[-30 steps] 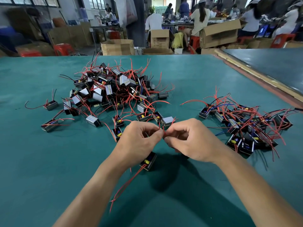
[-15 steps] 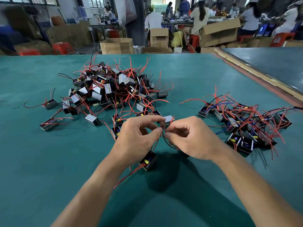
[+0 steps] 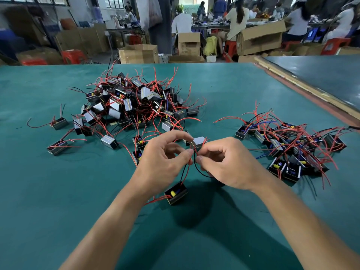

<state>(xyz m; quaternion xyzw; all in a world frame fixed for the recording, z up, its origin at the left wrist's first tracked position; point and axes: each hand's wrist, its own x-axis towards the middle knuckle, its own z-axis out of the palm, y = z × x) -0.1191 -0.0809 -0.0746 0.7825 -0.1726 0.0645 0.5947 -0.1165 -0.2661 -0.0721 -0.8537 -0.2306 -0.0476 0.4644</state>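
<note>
My left hand and my right hand meet above the green table, fingertips almost touching. Each pinches the thin red and black wires of one small black module, which hangs below my left hand with its yellow part showing. A black wire loops under my right hand. A big heap of the same wired modules lies behind my hands at the left. A smaller heap lies at the right.
A few single modules lie scattered left of the big heap. A second table with a wooden edge borders the right side. Cardboard boxes, red stools and seated people fill the room beyond the table.
My hands have risen slightly and my left index finger has lifted. The black wire now loops lower under my right hand, and the module hangs a little further below.
</note>
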